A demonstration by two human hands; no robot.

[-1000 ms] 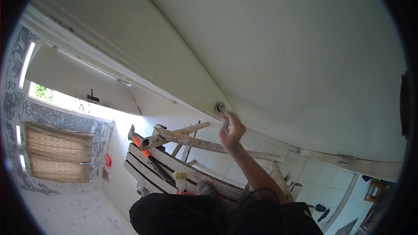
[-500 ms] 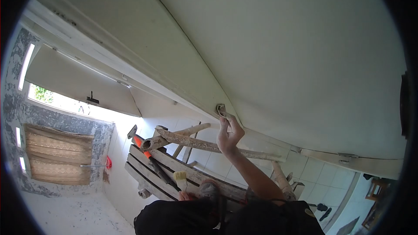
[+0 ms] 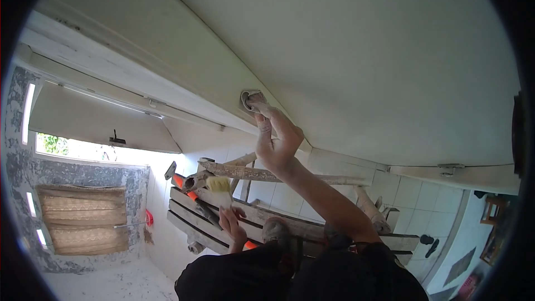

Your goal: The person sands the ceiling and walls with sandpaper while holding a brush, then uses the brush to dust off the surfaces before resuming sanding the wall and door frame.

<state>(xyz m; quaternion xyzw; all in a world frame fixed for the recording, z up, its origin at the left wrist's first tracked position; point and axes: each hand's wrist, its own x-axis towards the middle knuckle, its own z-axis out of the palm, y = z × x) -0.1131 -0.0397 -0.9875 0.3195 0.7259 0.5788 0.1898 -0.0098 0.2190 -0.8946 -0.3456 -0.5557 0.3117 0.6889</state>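
Observation:
My right hand [image 3: 278,139] is raised overhead, its dusty fingers pressing a folded grey-white sheet [image 3: 248,100], which looks like sandpaper, against the side of a white beam [image 3: 200,72]. Low in front of me, my left hand [image 3: 231,226] is closed around the handle of a paintbrush [image 3: 219,185] with pale yellow bristles pointing up. Just beyond the brush, a long scraper [image 3: 205,209] with an orange and black handle lies across the wooden slats.
My shoes [image 3: 274,231] stand on a slatted wooden platform [image 3: 181,217] with rough wooden poles [image 3: 267,175] along its far side. At left are a peeling grey wall [image 3: 89,171], a curtain [image 3: 83,217] and an open window panel [image 3: 106,122]. A white ceiling [image 3: 362,67] spreads above.
My right hand has moved up and left along the beam with the folded sheet. My left hand has risen into fuller view, lifting the paintbrush up and left. The view has shifted slightly.

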